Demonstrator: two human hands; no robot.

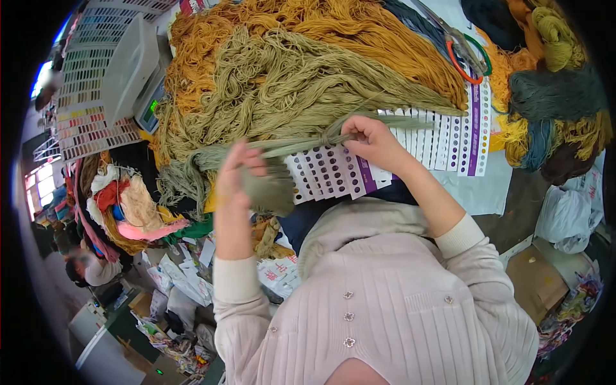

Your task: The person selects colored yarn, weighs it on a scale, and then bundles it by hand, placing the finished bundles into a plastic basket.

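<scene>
Right hand (374,141) pinches grey-green skein (292,148), nearside of olive yarn heap (301,83). Left hand (237,172) blurred, same side; cannot tell grip.

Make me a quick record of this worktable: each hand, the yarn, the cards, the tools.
Left hand: motion-blurred, beside the grey-green yarn; grip unclear
Right hand: fingers closed on the grey-green yarn, near a knot-like bunch
Yarn pile: olive-green yarn in front, golden-orange yarn behind
Cards: white cards with rows of dark dots and purple strips, partly covered by yarn
Scissors: red and green handles, right of the golden-orange yarn
Scale: green-lit display, left of the pile
</scene>
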